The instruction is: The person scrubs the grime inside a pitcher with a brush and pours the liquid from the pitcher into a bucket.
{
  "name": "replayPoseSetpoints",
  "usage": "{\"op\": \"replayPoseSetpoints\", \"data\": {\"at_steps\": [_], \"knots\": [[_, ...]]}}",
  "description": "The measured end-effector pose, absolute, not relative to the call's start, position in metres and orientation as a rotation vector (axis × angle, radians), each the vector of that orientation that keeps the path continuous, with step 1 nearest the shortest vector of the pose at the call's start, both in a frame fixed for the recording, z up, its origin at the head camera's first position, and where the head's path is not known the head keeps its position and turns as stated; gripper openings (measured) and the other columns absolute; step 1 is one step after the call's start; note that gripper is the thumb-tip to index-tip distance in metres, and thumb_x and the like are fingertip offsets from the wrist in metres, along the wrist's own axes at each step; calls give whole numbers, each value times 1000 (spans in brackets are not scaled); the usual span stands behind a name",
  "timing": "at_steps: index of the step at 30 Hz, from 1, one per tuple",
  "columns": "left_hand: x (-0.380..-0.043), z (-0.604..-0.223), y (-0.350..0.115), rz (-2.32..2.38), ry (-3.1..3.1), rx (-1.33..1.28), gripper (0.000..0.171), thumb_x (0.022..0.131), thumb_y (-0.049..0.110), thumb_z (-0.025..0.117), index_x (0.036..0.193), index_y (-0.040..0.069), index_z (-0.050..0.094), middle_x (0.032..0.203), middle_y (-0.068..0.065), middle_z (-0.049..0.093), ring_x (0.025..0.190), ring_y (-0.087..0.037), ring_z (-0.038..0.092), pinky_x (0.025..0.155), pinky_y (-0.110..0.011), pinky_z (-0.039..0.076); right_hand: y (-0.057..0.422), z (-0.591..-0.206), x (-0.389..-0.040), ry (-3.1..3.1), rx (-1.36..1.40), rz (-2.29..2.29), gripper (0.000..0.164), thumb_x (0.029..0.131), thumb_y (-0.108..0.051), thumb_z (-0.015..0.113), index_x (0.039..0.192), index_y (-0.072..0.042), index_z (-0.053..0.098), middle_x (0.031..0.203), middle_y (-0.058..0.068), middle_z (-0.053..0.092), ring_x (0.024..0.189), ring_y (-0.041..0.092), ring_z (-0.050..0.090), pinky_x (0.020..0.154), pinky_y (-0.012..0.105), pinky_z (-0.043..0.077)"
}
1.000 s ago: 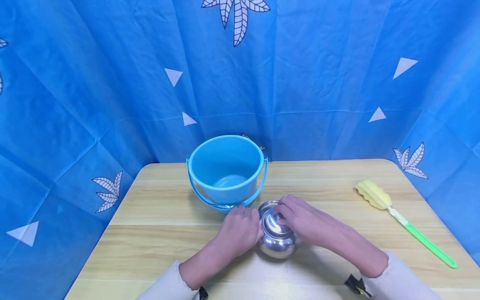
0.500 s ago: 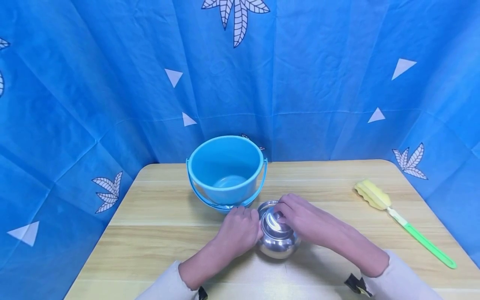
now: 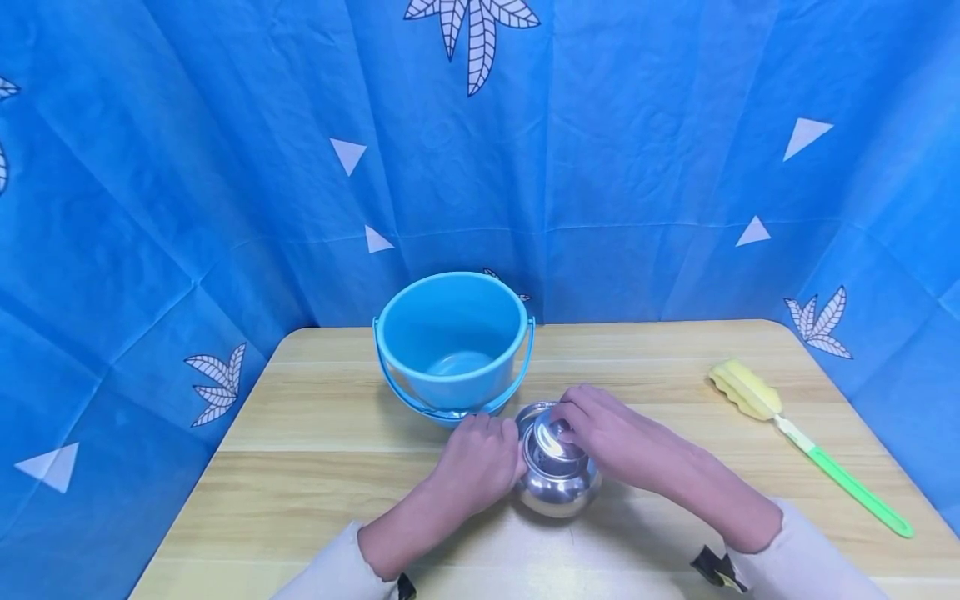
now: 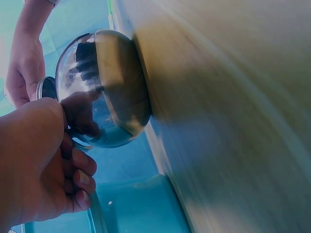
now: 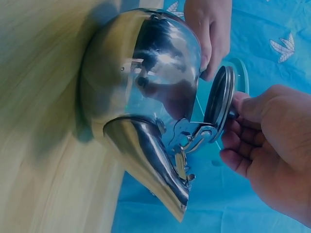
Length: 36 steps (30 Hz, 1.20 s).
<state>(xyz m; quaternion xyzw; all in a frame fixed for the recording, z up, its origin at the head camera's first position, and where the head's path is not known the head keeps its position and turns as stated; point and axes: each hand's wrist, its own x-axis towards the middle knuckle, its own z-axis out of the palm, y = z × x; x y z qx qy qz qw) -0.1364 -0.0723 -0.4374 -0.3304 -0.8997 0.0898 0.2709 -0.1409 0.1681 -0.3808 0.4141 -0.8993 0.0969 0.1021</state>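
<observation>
A shiny stainless steel kettle [image 3: 557,493] stands upright in front of the bucket, its spout [image 5: 148,160] showing in the right wrist view. My left hand [image 3: 480,462] is at the kettle's left side, fingers curled round its metal handle [image 4: 80,141]; most of that handle is hidden by the hand. With thumb and fingers, my right hand [image 3: 611,437] pinches the knob of the round lid [image 5: 222,99]. The lid is raised and tilted over the kettle's mouth, a gap showing below it in the right wrist view.
Behind the kettle stands a light blue bucket [image 3: 450,379], its handle hanging down in front. A bottle brush [image 3: 817,454] with a yellow sponge head and green grip lies at the table's [image 3: 315,500] right. A blue patterned curtain [image 3: 600,167] surrounds the table's back and sides.
My right hand has shifted slightly up and to the right, lifting the lid so that more of the kettle's mouth shows. The left hand and the kettle have stayed in place.
</observation>
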Motion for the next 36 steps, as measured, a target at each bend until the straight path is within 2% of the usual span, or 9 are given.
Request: {"op": "replayPoseSetpoints", "data": {"at_steps": [18, 36], "knots": [[-136, -438, -72, 252, -2433, -869, 34, 97, 43, 58, 76, 17, 55, 60, 6, 47, 56, -12, 41, 55, -24, 36, 173, -376, -145, -2579, 1232, 311, 33, 90, -11, 76, 120, -5, 66, 110, 1, 63, 103, 14, 62, 89, 30, 59], [-136, -438, -71, 246, -2444, -877, 34, 97, 43, 58, 76, 16, 55, 60, 5, 47, 56, -13, 41, 55, -24, 37, 180, -375, -149, -2561, 1176, 281, 36, 87, -13, 80, 119, -5, 67, 109, 0, 64, 102, 13, 62, 89, 29, 59]]}}
